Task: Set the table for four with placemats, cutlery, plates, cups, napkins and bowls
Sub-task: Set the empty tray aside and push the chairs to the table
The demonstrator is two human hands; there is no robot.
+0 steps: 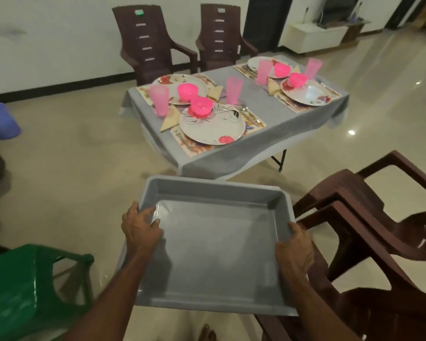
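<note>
You hold a grey plastic tray (214, 247) with both hands, well short of the counter (263, 119); it is rectangular, shallow, smooth-walled with rounded corners, and its long axis runs away from you toward the counter; your left hand (140, 228) has its grip closed on the left rim, fingers curled over into the tray; your right hand (295, 247) has its grip closed on the right rim, thumb on top.

The counter is draped in a grey cloth, and its long axis runs from lower left to upper right in the view; four settings lie on it in two pairs; the nearest round plate (212, 126), white with a red flower print, sits on a patterned rectangular placemat (197, 148); a glossy pink bowl (201, 106) stands on the plate's far edge; a frosted pink cup (159, 99) stands upright to its left, and a folded tan napkin (170, 118) lies between cup and plate, pointing toward you; cutlery (241, 112) lies to the plate's right, too blurred to sort; the other three settings repeat these pieces.

Two brown plastic chairs (153, 43) stand at the far side; stacked brown chairs (369, 232) are just right of the tray; a green chair (22, 286) is at your left.
</note>
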